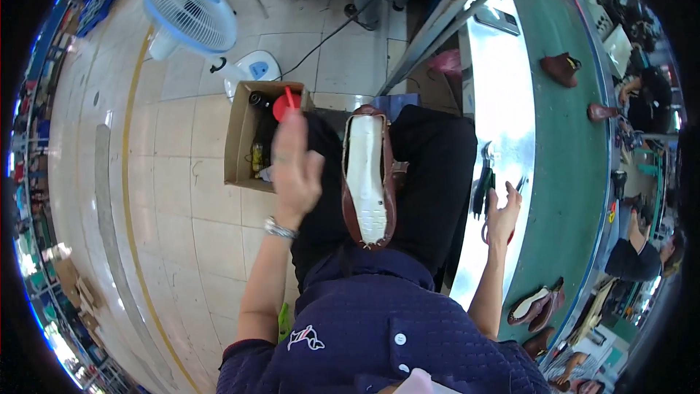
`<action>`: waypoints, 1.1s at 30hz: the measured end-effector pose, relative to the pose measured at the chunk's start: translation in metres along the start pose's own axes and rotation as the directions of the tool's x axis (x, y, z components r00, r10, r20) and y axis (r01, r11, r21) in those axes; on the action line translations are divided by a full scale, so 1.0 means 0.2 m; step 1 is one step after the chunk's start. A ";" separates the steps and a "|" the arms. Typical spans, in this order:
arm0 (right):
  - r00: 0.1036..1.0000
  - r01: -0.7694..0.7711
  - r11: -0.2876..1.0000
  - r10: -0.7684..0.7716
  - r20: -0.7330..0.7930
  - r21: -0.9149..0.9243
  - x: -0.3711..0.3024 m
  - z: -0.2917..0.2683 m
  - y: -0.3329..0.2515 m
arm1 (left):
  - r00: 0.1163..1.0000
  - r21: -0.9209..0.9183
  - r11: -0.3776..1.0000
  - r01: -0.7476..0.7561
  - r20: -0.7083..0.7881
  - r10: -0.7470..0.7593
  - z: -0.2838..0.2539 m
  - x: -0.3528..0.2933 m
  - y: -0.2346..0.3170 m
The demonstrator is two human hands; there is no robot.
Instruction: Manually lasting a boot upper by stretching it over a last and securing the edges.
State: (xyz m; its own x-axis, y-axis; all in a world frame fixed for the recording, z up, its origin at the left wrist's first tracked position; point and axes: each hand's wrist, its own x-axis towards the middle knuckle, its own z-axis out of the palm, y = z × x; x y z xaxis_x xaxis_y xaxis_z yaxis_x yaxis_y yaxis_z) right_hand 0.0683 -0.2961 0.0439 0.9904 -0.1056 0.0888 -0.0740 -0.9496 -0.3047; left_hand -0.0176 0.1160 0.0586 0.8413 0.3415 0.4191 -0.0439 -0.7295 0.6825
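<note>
A brown leather shoe upper (370, 179) lies bottom-up across my thighs, its white insole board facing me and a small strap sticking out on its right. My left hand (295, 171) is raised to the left of the shoe, fingers stretched out and holding nothing; it is slightly blurred. My right hand (503, 217) is over the metal bench top with its fingers apart. By its fingertips is a slim dark tool (521, 184); whether they touch it I cannot tell. Dark-handled tools (483, 188) lie just left of that hand, and something red shows partly beneath it.
A cardboard box (240, 142) with a red lidded container and bottles stands left of my knees. Beyond it is a blue-and-white fan (191, 14). A green conveyor belt (561, 197) carrying brown shoes (560, 69) runs along the bench (503, 102). People work across the belt.
</note>
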 end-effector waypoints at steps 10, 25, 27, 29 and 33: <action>0.998 0.046 0.998 -0.047 0.043 0.030 0.09 0.16 -0.15 | 0.781 -0.051 0.912 -0.406 0.500 0.375 0.46 0.31 0.48; 0.704 -0.677 0.303 -0.002 0.711 0.671 0.31 -0.18 -0.22 | 0.850 0.123 0.927 -0.353 0.456 0.264 0.59 0.61 0.34; 0.691 -0.639 0.365 -0.113 0.714 0.677 0.37 -0.24 -0.32 | 0.859 0.130 0.911 -0.393 0.404 0.313 0.59 0.61 0.35; 0.667 -0.594 0.424 -0.217 0.713 0.684 0.42 -0.30 -0.39 | 0.903 0.175 0.955 -0.237 0.403 0.150 0.59 0.62 0.39; 0.531 -0.523 0.504 -0.439 0.725 0.688 0.47 -0.36 -0.57 | 0.932 0.162 0.980 -0.120 0.358 0.055 0.61 0.64 0.36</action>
State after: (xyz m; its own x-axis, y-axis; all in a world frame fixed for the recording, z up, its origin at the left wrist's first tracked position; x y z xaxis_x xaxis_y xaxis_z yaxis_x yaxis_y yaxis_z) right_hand 0.1614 -0.2186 0.1554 0.6427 0.5746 -0.5068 -0.4747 -0.2206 -0.8521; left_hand 0.1528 0.0353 0.0886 0.9747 0.0658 0.2136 -0.0568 -0.8514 0.5215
